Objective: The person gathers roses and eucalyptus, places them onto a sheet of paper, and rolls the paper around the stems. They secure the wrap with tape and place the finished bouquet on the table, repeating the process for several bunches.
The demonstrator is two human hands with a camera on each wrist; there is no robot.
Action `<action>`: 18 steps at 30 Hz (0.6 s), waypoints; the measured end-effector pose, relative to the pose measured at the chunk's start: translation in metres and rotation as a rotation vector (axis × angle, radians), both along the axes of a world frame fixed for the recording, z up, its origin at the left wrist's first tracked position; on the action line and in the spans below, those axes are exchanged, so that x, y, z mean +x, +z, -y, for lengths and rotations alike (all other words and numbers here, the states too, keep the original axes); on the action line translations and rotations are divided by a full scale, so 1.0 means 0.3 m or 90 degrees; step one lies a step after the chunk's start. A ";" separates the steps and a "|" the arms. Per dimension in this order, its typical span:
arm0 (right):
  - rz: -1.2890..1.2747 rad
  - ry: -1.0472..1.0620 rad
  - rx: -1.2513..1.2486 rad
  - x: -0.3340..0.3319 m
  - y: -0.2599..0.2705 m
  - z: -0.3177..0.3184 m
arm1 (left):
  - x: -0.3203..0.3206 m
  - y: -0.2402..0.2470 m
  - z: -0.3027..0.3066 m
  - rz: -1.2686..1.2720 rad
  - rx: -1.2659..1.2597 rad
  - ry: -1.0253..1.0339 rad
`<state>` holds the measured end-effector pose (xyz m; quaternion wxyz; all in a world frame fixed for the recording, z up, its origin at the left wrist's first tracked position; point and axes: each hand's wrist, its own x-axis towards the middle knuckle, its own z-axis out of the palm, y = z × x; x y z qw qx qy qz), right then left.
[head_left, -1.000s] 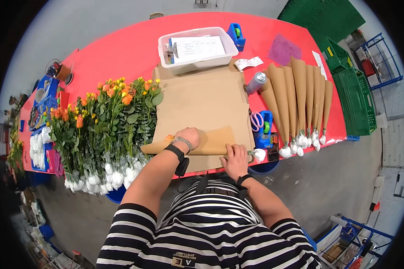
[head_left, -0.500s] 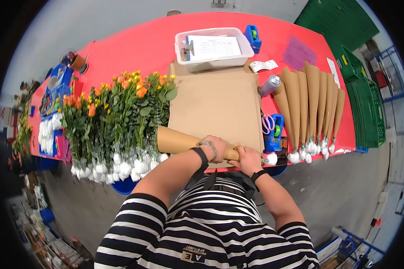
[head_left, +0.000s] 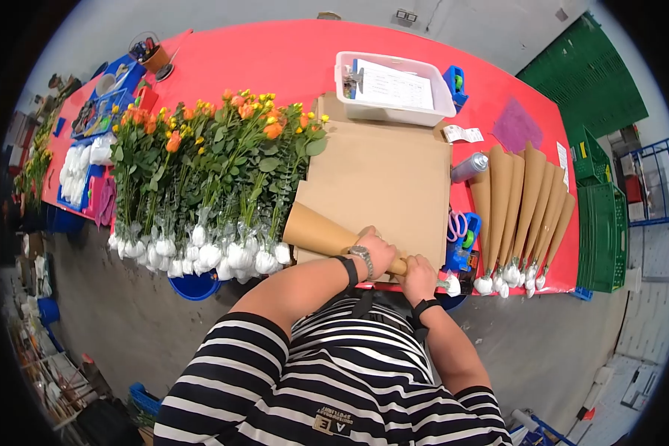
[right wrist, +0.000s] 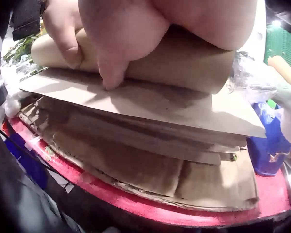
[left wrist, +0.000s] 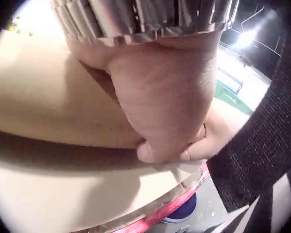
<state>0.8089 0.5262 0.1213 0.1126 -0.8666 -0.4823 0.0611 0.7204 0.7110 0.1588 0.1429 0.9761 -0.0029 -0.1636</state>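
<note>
A brown kraft paper cone [head_left: 316, 229] lies slanted across the near edge of a stack of flat brown paper [head_left: 379, 167], wide mouth to the left. My left hand [head_left: 379, 254] grips its narrow part from above, thumb on the near side. Right beside it, my right hand [head_left: 421, 279] holds the thin end, thumb pressed low against the roll in the right wrist view. A white wrapped stem end [head_left: 453, 284] pokes out past the right hand. Whatever flowers are inside the cone are hidden by the paper.
Left of the stack lie several orange and yellow bouquets [head_left: 223, 160] with white stem ends. Finished paper cones [head_left: 524, 208] lie at right, beside a spray can [head_left: 470, 168], pink scissors [head_left: 457, 224] and a blue tape dispenser [head_left: 470, 236]. Behind stands a white bin [head_left: 394, 111] with a clipboard.
The paper has gone from a loosely folded sheet with an orange bloom showing to a tight cone. My left hand has slid along it to the right, close to the right hand.
</note>
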 end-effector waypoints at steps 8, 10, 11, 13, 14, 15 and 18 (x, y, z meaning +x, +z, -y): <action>-0.283 -0.010 -0.374 0.061 0.039 -0.072 | -0.057 -0.073 0.052 0.191 0.139 0.079; -0.246 0.009 -0.299 0.047 0.032 -0.050 | -0.065 -0.080 0.052 0.177 0.066 0.045; -0.210 0.025 -0.224 0.038 0.031 -0.038 | -0.051 -0.079 0.040 0.178 0.065 0.047; -0.106 -0.006 -0.129 -0.025 0.050 -0.031 | -0.005 -0.068 0.005 -0.054 -0.076 0.057; -0.002 -0.036 -0.031 -0.047 0.071 -0.035 | 0.002 -0.055 -0.004 -0.051 -0.080 0.059; 0.001 -0.034 -0.033 -0.041 0.064 -0.033 | 0.006 -0.040 -0.016 -0.074 -0.075 0.034; -0.005 -0.046 -0.125 -0.020 0.043 -0.031 | -0.041 -0.087 -0.027 0.025 -0.055 0.016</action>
